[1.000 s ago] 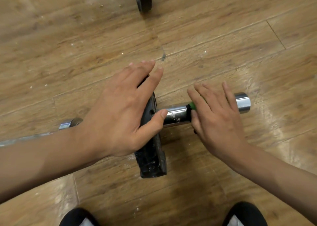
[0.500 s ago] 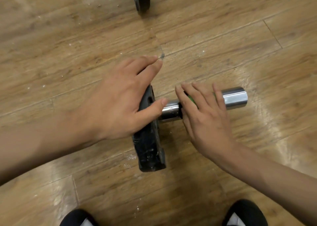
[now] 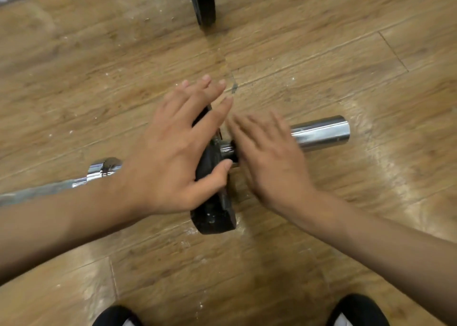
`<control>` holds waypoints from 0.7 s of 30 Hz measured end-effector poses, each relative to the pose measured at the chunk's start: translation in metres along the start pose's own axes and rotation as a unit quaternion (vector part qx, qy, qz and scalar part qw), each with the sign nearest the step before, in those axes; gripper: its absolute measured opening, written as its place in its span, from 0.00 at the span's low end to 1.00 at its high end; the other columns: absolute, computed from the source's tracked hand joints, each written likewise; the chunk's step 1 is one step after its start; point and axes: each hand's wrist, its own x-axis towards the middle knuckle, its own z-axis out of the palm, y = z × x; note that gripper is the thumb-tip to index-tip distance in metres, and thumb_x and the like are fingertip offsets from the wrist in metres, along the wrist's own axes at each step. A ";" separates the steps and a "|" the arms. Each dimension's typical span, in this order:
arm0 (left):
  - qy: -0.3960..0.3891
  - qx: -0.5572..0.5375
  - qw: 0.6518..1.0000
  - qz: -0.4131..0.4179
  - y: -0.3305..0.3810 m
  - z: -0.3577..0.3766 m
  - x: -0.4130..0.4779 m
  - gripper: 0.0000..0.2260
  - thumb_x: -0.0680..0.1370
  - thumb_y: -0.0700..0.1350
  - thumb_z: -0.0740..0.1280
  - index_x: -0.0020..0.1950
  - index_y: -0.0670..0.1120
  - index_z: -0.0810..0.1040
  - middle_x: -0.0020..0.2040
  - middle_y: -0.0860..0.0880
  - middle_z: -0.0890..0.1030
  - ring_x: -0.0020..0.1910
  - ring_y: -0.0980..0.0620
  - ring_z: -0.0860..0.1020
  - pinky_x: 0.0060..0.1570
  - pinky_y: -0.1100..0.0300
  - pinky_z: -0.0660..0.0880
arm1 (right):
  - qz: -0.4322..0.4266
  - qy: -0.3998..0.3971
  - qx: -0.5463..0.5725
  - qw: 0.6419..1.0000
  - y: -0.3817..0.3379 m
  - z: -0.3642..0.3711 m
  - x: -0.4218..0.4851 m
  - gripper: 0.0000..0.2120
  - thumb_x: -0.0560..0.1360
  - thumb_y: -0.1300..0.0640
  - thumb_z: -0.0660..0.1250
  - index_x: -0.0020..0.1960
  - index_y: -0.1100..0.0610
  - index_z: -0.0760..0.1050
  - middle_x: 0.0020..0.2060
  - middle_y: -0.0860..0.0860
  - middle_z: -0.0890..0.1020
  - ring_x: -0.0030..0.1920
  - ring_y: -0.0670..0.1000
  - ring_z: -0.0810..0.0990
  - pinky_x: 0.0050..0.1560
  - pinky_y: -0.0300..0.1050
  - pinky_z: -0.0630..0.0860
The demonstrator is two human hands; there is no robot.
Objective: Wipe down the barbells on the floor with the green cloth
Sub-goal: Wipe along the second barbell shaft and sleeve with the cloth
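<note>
Wooden floor (image 3: 321, 53) carries the barbell (image 3: 99, 174); the left hand (image 3: 173, 152), fingers flat, steadies its black plate (image 3: 215, 216); the right hand (image 3: 269, 157), fingers straight, blurred, rubs the sleeve (image 3: 321, 132) alongside, green cloth unseen, likely beneath. Next: wipe outward.

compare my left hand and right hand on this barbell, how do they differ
The left hand rests across the black weight plate, thumb on its face; the right hand lies on the chrome sleeve beside it. The left hand looks sharp, the right hand blurred. Both lie flat and outstretched.
</note>
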 end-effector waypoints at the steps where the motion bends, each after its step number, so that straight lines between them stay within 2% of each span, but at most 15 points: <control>1: 0.000 -0.007 1.000 -0.003 -0.004 -0.001 0.003 0.35 0.78 0.56 0.62 0.77 0.33 0.69 0.78 0.33 0.67 0.80 0.34 0.63 0.78 0.35 0.58 | -0.029 -0.005 -0.001 1.000 -0.005 0.003 0.003 0.24 0.82 0.55 0.59 0.77 0.62 0.70 0.71 0.59 0.77 0.71 0.61 0.75 0.79 0.63 0.60; 4: -0.007 -0.014 1.000 -0.020 -0.015 -0.005 0.009 0.36 0.79 0.57 0.61 0.79 0.33 0.66 0.79 0.34 0.66 0.81 0.36 0.62 0.79 0.37 0.58 | -0.057 -0.004 -0.023 0.998 0.018 -0.002 -0.001 0.24 0.84 0.54 0.60 0.78 0.59 0.69 0.73 0.58 0.76 0.73 0.60 0.74 0.79 0.63 0.57; 7: -0.015 -0.026 0.999 -0.040 -0.018 -0.005 0.017 0.36 0.79 0.58 0.60 0.80 0.35 0.65 0.80 0.35 0.65 0.82 0.38 0.61 0.81 0.40 0.56 | 0.003 0.014 -0.041 0.999 0.053 -0.013 -0.015 0.22 0.84 0.56 0.61 0.78 0.58 0.70 0.74 0.58 0.75 0.74 0.61 0.73 0.80 0.65 0.56; 10: -0.020 -0.040 0.997 -0.060 -0.020 -0.008 0.028 0.36 0.79 0.59 0.59 0.81 0.37 0.65 0.80 0.37 0.66 0.81 0.39 0.62 0.81 0.46 0.56 | 0.060 0.032 -0.029 0.997 0.033 -0.003 0.001 0.22 0.84 0.56 0.60 0.77 0.58 0.72 0.72 0.57 0.77 0.73 0.61 0.73 0.80 0.63 0.56; 12: -0.028 -0.024 0.997 -0.073 -0.020 -0.012 0.032 0.37 0.78 0.60 0.59 0.79 0.37 0.68 0.78 0.37 0.69 0.78 0.38 0.65 0.78 0.49 0.58 | 0.014 0.026 -0.001 1.000 0.003 0.010 0.017 0.23 0.84 0.54 0.58 0.76 0.60 0.72 0.71 0.58 0.77 0.72 0.62 0.75 0.79 0.62 0.58; 15: -0.043 0.009 0.997 -0.071 -0.018 -0.014 0.037 0.38 0.76 0.63 0.60 0.76 0.37 0.71 0.77 0.36 0.70 0.76 0.36 0.68 0.75 0.45 0.64 | -0.058 0.008 0.007 0.998 0.009 0.009 0.023 0.22 0.85 0.54 0.57 0.75 0.62 0.72 0.69 0.59 0.78 0.70 0.62 0.76 0.78 0.61 0.61; 17: -0.044 0.002 0.996 -0.076 -0.018 -0.013 0.035 0.38 0.76 0.63 0.60 0.77 0.37 0.70 0.77 0.36 0.69 0.75 0.36 0.68 0.74 0.44 0.64 | -0.020 0.017 -0.013 1.000 0.041 0.001 0.016 0.21 0.84 0.56 0.59 0.75 0.60 0.74 0.67 0.57 0.80 0.70 0.60 0.76 0.79 0.61 0.60; 19: -0.032 -0.017 0.995 -0.093 -0.019 -0.011 0.035 0.37 0.77 0.62 0.59 0.77 0.38 0.71 0.77 0.37 0.70 0.75 0.37 0.67 0.74 0.48 0.62 | 0.062 0.031 -0.026 0.997 0.073 -0.011 0.009 0.19 0.83 0.57 0.60 0.72 0.59 0.76 0.65 0.56 0.82 0.68 0.58 0.77 0.79 0.62 0.59; 21: -0.024 -0.037 0.994 -0.098 -0.016 -0.010 0.037 0.35 0.77 0.61 0.58 0.76 0.38 0.72 0.77 0.38 0.70 0.75 0.38 0.67 0.74 0.50 0.61 | 0.126 0.041 -0.036 0.990 0.077 -0.017 0.011 0.18 0.82 0.57 0.60 0.69 0.59 0.78 0.63 0.55 0.83 0.66 0.58 0.78 0.78 0.62 0.60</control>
